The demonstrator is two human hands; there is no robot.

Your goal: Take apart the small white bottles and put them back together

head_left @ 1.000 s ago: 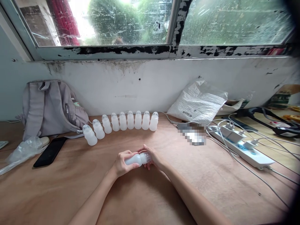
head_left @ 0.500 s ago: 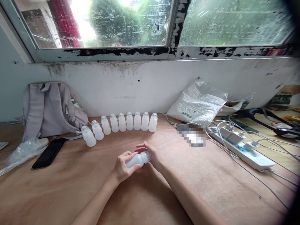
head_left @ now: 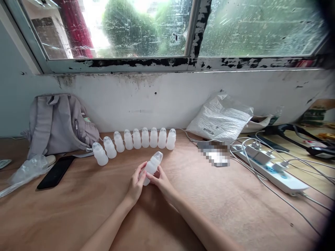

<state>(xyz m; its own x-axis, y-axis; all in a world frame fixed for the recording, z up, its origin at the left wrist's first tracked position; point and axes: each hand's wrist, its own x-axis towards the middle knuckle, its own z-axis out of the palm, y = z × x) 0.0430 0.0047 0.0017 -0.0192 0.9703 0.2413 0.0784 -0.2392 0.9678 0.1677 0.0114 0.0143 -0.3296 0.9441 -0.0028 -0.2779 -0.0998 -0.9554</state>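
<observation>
Both my hands hold one small white plastic bottle (head_left: 152, 165) with a clear cap, tilted up and to the right over the middle of the wooden table (head_left: 78, 216). My left hand (head_left: 137, 183) wraps its lower left side. My right hand (head_left: 161, 180) grips the bottle's base from the right. Behind them, a curved row of several identical white bottles (head_left: 136, 140) stands upright near the wall.
A grey backpack (head_left: 57, 123) leans on the wall at left, with a black phone (head_left: 55, 172) and crumpled clear plastic (head_left: 27, 169) in front. At right lie a white plastic bag (head_left: 222, 116), a white power strip (head_left: 272, 169) with chargers and trailing cables.
The bottle went from lying nearly flat between my hands to tilted cap-up. My right hand left the cap end and now grips the base. Both hands shifted slightly toward the row.
</observation>
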